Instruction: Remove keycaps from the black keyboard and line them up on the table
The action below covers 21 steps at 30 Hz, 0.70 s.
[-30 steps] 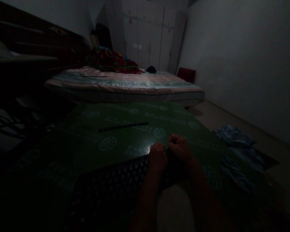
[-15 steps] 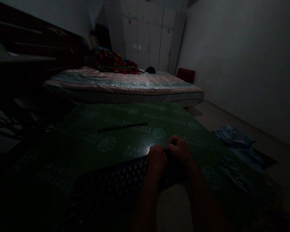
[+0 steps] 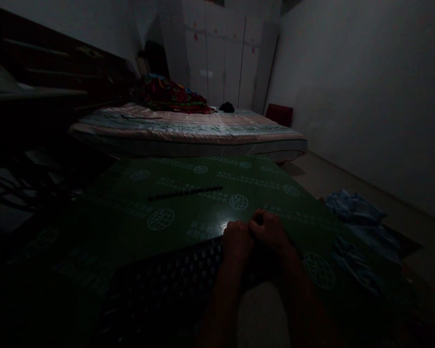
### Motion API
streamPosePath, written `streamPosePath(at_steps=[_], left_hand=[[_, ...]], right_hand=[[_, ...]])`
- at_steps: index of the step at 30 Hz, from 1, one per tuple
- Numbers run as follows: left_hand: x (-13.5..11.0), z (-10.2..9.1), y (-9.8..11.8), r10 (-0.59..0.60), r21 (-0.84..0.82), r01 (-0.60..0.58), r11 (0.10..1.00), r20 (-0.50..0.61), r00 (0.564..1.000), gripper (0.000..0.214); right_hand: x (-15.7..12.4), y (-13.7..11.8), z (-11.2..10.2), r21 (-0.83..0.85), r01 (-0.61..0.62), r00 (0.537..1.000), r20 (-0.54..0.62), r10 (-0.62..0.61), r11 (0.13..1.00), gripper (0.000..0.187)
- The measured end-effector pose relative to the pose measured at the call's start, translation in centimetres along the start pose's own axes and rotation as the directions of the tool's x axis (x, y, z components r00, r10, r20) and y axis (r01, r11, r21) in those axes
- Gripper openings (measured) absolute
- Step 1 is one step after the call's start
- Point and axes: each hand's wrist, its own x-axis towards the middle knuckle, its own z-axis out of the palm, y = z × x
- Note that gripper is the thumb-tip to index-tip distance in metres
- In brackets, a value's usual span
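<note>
Poor light, detail thin. Keyboard [image 3: 166,275] lies aslant in the lower middle of the frame, its right part under the forearms. At its far edge, just right of the frame's centre line, left hand [image 3: 238,239] and right hand [image 3: 270,231] sit close together, fingers curled inward. Grip on both: bent, fist-like; cannot tell whether anything is pinched, as the fingertips are hidden and the gap between the hands is black. Judgement on handling: work with fingertips, one hand steadying while the other moves; keep forearm weight off the keys; more light would help, black on black being easy to misjudge. Beyond, mid-frame, a thin dark strip [image 3: 184,194] lies on the green printed surface [image 3: 105,237], well apart from the hands. Right of frame, a crumpled pale cloth [image 3: 355,203]. Farther, a bed [image 3: 188,130] carrying a red patterned blanket [image 3: 174,95]. Containers: only a pale wardrobe [image 3: 215,67], top centre, doors seemingly closed, contents unseen.
</note>
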Motion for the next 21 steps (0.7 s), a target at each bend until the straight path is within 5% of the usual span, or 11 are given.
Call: streamPosePath(at_steps=[9, 21], left_hand=[[0.1, -0.5, 0.3, -0.056, 0.02, 0.055, 0.998, 0.042, 0.998, 0.025], [0.1, -0.3, 0.4, -0.06, 0.044, 0.059, 0.997, 0.023, 0.998, 0.028]], right_hand=[[-0.3, -0.4, 0.7, -0.241, 0.008, 0.999, -0.049, -0.021, 0.971, 0.014], [-0.5, -0.1, 1.3, -0.218, 0.127, 0.979, -0.128, -0.157, 0.968, 0.015]])
